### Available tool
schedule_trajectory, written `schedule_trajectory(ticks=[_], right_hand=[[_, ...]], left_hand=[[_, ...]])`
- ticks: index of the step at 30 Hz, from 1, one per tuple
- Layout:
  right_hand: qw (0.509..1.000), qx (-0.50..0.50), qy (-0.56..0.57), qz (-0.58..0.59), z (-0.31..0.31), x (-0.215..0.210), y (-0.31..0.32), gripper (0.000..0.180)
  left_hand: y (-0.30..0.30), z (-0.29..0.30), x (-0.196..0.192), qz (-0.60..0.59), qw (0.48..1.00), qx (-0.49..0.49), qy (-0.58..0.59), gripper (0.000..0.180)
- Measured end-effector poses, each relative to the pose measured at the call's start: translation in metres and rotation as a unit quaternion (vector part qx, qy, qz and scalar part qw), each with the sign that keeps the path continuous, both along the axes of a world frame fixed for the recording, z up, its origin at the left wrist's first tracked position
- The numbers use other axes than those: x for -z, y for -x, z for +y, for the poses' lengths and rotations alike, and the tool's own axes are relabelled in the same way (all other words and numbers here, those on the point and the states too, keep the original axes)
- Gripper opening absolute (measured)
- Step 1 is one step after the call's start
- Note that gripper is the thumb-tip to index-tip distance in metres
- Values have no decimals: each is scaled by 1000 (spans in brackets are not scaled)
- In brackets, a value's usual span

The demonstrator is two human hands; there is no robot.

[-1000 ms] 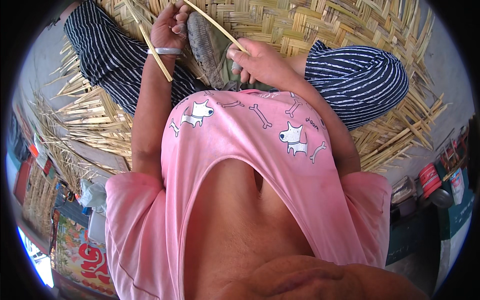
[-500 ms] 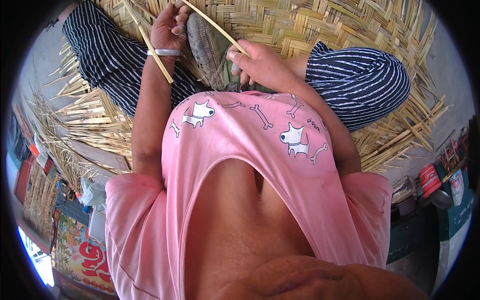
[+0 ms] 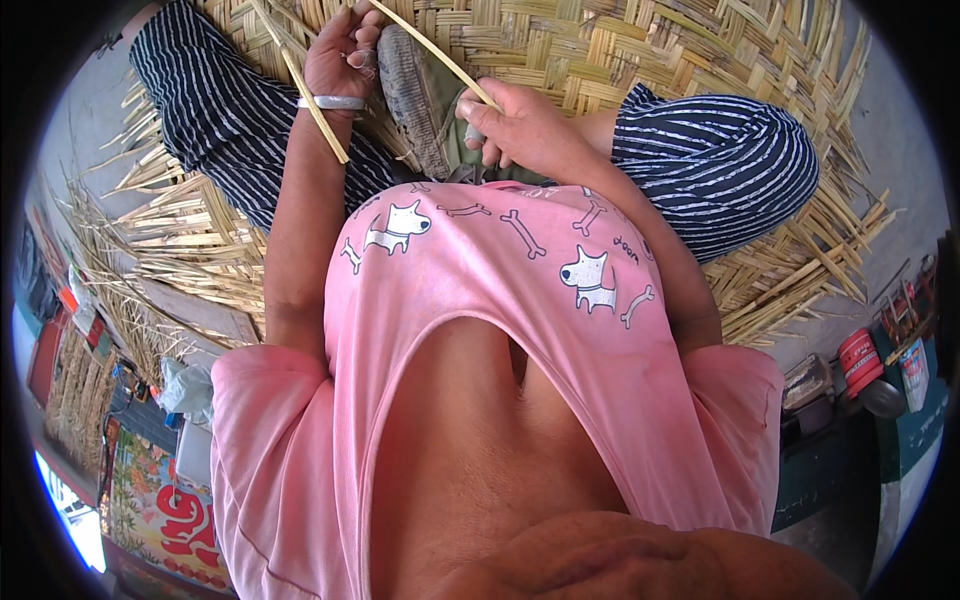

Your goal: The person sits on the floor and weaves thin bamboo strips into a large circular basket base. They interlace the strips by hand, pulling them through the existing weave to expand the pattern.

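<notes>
A craft workplace set up on the ground, likely an outdoor or open-fronted weaving spot. A large woven mat point(image 3: 640, 50) of pale split strips covers the far floor, its unfinished edges fanning out into loose ends. Bundles of loose strips point(image 3: 160, 230) lie on the left over bare grey concrete floor point(image 3: 890, 130). At the near right stand a red canister point(image 3: 858, 362) and other small containers beside a dark green stand point(image 3: 905, 440)

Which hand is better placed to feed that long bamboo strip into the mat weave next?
Right, probably. The right hand already pinches the long bamboo strip, which runs up over the woven mat. The left hand is curled around a second strip beside the sandal, so it looks occupied.
</notes>
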State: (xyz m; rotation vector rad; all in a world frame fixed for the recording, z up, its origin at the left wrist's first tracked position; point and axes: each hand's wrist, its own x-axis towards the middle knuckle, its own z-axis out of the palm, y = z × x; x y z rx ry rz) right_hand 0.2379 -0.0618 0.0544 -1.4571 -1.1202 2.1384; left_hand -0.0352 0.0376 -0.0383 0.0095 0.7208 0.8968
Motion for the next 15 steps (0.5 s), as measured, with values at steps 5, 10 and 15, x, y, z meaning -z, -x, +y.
schedule_trajectory(ticks=[5, 10, 15], right_hand=[[1000, -3, 2, 1, 1, -4, -1, 33], [1000, -11, 7, -10, 3, -6, 0, 33], [1000, -12, 11, -7, 3, -5, -1, 33]], left_hand=[[-10, -3, -11, 57, 997, -35, 27, 31], [-6, -4, -7, 38, 999, -26, 24, 31], [-9, -3, -14, 22, 999, -24, 35, 31]])
